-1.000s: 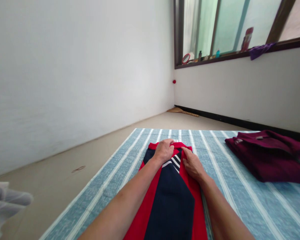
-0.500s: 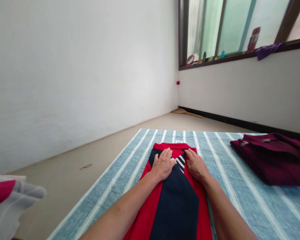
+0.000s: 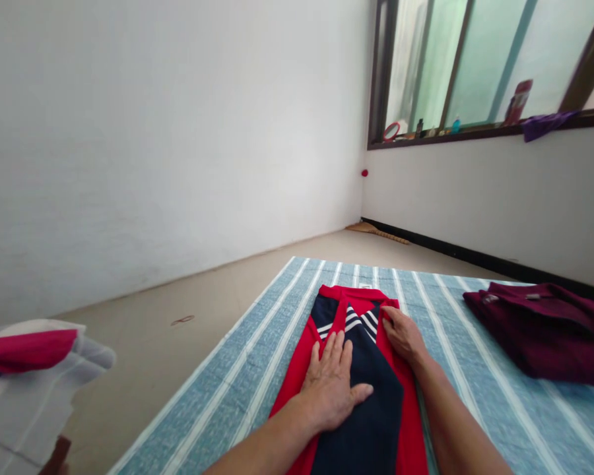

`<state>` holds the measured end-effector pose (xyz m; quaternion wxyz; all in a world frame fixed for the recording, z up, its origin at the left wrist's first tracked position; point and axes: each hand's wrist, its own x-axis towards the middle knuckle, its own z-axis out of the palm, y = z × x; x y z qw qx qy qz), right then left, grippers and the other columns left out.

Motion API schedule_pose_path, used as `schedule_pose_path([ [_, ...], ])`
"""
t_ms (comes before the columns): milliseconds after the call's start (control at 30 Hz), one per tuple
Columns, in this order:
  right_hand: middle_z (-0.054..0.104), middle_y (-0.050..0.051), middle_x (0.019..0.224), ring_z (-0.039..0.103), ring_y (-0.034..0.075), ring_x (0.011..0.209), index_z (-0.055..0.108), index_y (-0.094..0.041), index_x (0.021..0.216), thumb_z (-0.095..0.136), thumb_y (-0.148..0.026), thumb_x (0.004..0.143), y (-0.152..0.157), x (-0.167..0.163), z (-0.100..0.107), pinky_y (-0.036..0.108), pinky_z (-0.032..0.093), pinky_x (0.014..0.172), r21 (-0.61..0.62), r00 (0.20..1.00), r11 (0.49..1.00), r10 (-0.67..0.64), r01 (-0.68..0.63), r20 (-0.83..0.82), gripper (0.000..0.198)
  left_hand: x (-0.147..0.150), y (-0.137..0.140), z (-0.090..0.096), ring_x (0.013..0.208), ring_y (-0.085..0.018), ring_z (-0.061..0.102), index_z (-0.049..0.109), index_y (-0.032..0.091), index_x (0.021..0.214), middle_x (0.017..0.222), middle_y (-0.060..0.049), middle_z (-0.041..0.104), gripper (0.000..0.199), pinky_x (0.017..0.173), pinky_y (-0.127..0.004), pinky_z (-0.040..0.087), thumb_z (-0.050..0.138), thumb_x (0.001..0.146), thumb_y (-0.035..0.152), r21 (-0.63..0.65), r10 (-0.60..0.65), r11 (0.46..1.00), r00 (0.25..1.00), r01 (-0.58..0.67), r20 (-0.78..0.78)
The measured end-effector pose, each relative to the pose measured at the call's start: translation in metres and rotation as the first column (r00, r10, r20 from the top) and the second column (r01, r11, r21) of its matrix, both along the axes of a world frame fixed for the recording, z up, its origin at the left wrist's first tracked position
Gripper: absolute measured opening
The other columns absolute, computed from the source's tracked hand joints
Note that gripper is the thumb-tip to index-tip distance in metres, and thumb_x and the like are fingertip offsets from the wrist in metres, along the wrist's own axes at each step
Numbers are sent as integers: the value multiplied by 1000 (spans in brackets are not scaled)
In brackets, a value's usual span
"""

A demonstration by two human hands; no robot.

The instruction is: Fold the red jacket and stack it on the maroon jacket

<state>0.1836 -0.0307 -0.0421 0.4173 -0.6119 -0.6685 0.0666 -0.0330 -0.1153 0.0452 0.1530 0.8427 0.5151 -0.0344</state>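
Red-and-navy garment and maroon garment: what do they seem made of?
The red-and-navy garment looks like matte cloth, possibly synthetic knit: smooth, without shine. The maroon garment seems thicker matte cloth, perhaps fleece, judging by its bulky, rounded folds.

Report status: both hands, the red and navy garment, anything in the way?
Left hand spread flat on garment. Right hand at its far right corner, grip unclear. Garment on striped sheet; maroon clothing apart, rightward.

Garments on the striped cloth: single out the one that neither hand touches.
The maroon garment, at right on the striped cloth; the red-and-navy garment has the left hand spread on it and the right hand at its edge.
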Motion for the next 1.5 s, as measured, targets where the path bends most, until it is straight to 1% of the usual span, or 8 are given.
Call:
schedule_pose_path([
  [233, 70, 11, 106, 66, 26, 97, 66, -18, 105, 38, -36, 86, -24, 8, 15, 41, 51, 84, 33, 993, 995, -90, 93, -72, 38, -7, -19, 20, 144, -28, 1, 30, 13, 147, 156, -13, 8, 71, 115, -55, 5, 44, 88, 52, -11, -18, 1000, 999, 18, 26],
  [400, 68, 8, 112, 64, 25, 103, 68, -22, 103, 45, -36, 86, -90, -6, 20, 39, 52, 89, 52, 1000, 999, 15, -14, -20, 32, -31, -64, 41, 144, -27, 4, 38, 15, 143, 156, -11, 13, 65, 115, -54, 8, 44, 89, 50, -41, -43, 998, 998, 46, 56],
  [500, 67, 8, 115, 63, 24, 107, 67, -23, 105, 46, -34, 87, -137, -19, 18, 39, 52, 91, 51, 998, 997, 59, -59, 16, 29, -51, -90, 43, 144, -27, 9, 39, 16, 143, 155, -11, 17, 63, 115, -53, 10, 46, 89, 49, -55, -21, 998, 997, 25, 78],
  [733, 67, 11, 116, 62, 24, 110, 66, -21, 108, 45, -30, 91, -224, -55, 25, 41, 52, 93, 95, 995, 991, 89, -92, 35, 28, -95, -117, 10, 140, -29, 26, 47, 14, 137, 150, -16, 34, 59, 113, -50, 25, 46, 90, 49, 57, 42, 997, 980, -54, 195],
  [833, 66, 12, 117, 62, 24, 110, 65, -21, 109, 47, -29, 90, -250, -73, 36, 42, 53, 93, 147, 993, 982, 112, -116, 30, 27, -106, -117, -4, 136, -27, 36, 52, 14, 132, 144, -16, 43, 54, 111, -46, 31, 47, 90, 47, 161, 19, 985, 959, -67, 283],
  [967, 65, 11, 121, 60, 25, 114, 64, -22, 112, 53, -29, 87, -277, -93, 44, 43, 52, 94, 160, 988, 975, 153, -155, 26, 28, -111, -117, -18, 130, -25, 45, 55, 14, 128, 137, -16, 52, 48, 108, -43, 36, 49, 89, 42, 208, 8, 975, 938, -85, 347],
  [1200, 63, 13, 123, 57, 27, 117, 65, -21, 112, 58, -31, 84, -295, -105, 26, 46, 49, 97, 75, 968, 966, 242, -247, 73, 31, -110, -121, -36, 129, -24, 47, 60, 16, 120, 133, -12, 57, 38, 108, -43, 37, 56, 85, 29, 292, -20, 950, 915, -108, 403],
  [1500, 64, 13, 122, 58, 27, 116, 66, -19, 110, 56, -34, 86, -296, -100, 29, 45, 50, 96, 38, 961, 964, 258, -263, 101, 29, -110, -124, -36, 129, -25, 46, 62, 12, 118, 133, -15, 57, 37, 109, -42, 36, 57, 84, 25, 274, -28, 956, 903, -100, 429],
])
